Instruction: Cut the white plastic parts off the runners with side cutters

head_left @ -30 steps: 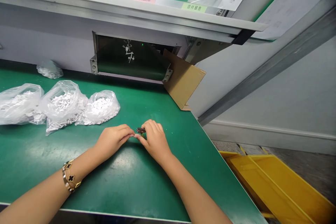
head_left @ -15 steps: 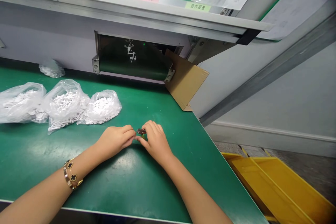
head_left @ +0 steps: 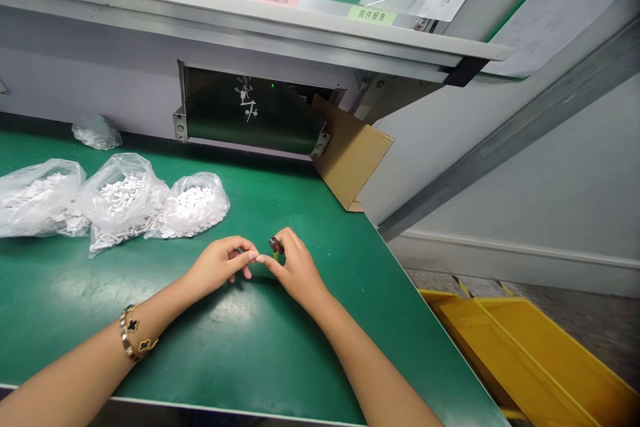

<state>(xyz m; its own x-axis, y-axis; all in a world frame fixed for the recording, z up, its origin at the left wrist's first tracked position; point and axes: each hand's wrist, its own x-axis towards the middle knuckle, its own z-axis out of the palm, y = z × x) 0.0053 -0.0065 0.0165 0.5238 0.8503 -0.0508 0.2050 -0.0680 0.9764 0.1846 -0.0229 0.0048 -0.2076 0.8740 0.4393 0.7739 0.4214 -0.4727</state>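
My right hand (head_left: 296, 265) is closed around small nippers (head_left: 275, 247) with a dark metal head and a bit of yellow-green handle showing. Most of the tool is hidden inside the palm. Facing it, my left hand (head_left: 226, 261) pinches with thumb and forefinger, the other fingers curled below. Whatever lies in that pinch is too small to make out. The right thumb tip meets the left fingertips, just above the green tabletop (head_left: 240, 353).
Clear bags of small white plastic parts (head_left: 193, 203) stand at the left, with a crumpled bag (head_left: 97, 132) behind. White sprues (head_left: 246, 100) lie on a dark belt in the wall opening (head_left: 250, 120). Cardboard (head_left: 350, 153) leans beside it. A yellow bin (head_left: 530, 347) sits right of the table edge.
The nippers' head has swung up and away from the left fingertips. My left fingers have shifted into a thumb-and-forefinger pinch, and the right thumb now reaches them.
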